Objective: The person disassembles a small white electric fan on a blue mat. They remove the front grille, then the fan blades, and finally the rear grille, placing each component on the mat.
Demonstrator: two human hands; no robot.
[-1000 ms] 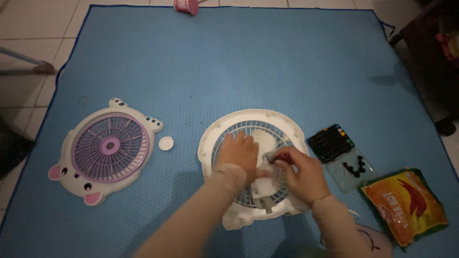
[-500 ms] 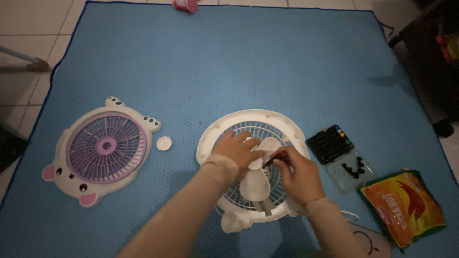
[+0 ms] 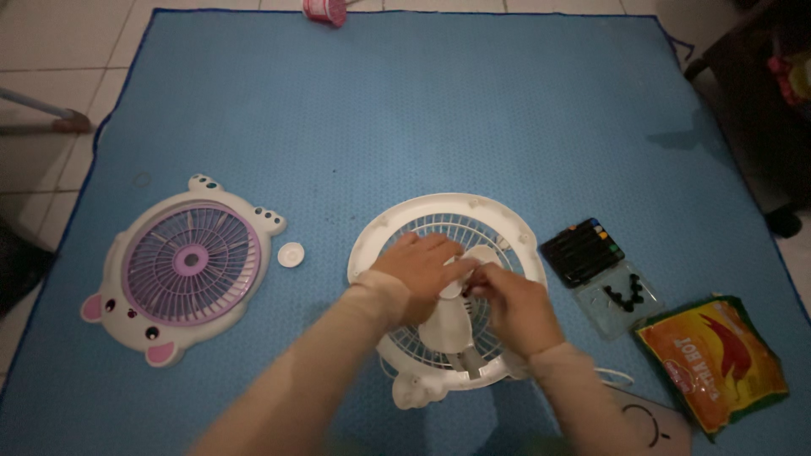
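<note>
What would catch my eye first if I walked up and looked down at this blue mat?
Probably the two hands meeting at the middle of the white fan body: the left hand rests on its blades, the right hand pinches something small at the hub. Next, the bear-shaped front grille with its purple centre, lying to the left on the blue mat.

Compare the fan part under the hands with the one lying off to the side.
The rear fan shell is plain white; the front grille has a purple centre and pink ears. The shell carries white blades and both hands; the grille lies untouched. Both are round, spoked, and flat on the blue mat.
</note>
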